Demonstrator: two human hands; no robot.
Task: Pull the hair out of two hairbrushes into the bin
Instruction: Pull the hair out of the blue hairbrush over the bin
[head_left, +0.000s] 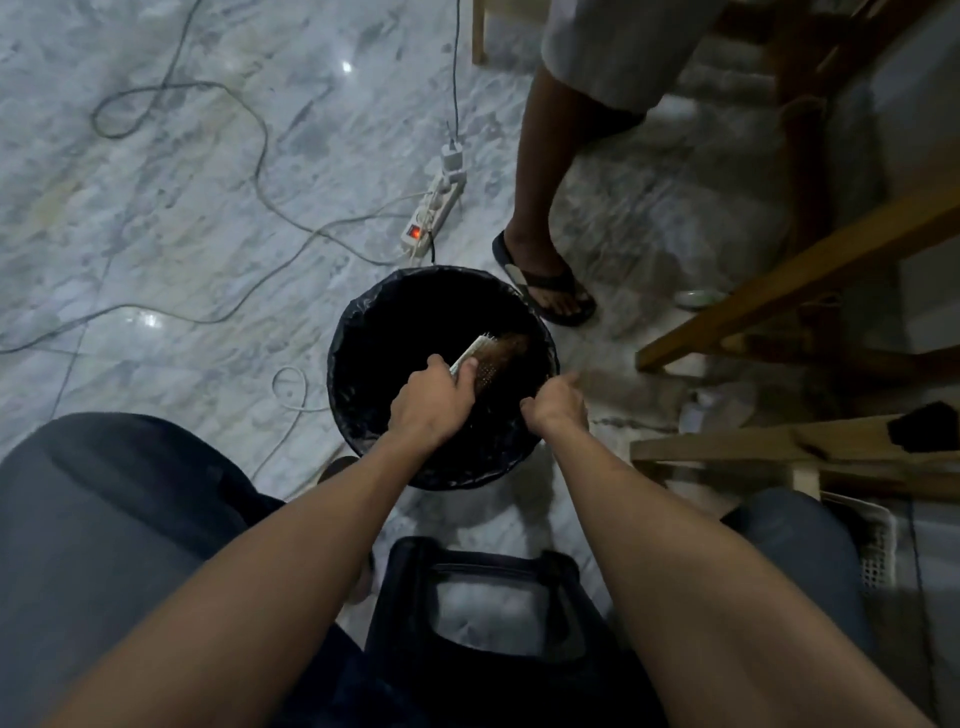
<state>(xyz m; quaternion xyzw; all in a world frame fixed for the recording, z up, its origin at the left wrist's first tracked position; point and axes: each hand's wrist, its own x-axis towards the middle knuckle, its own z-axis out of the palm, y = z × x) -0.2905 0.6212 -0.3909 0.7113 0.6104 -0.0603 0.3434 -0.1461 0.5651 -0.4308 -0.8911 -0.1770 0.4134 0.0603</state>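
Observation:
A round bin (358, 332) lined with a black bag stands on the marble floor in front of me. My left hand (431, 402) holds a hairbrush (491, 358) over the bin's opening, bristles facing up, with a clump of brownish hair (511, 345) at its far end. My right hand (556, 402) hovers at the bin's right rim, fingers curled and pinched, index pointing outward. It is blurred; whether it holds strands of hair is not clear. A second hairbrush is not in view.
A white power strip (434, 208) with a lit red switch and several cables lie on the floor behind the bin. Another person's leg and sandalled foot (553, 293) stand just right of the bin. Wooden furniture (800, 275) fills the right side. A dark stool (483, 597) sits between my knees.

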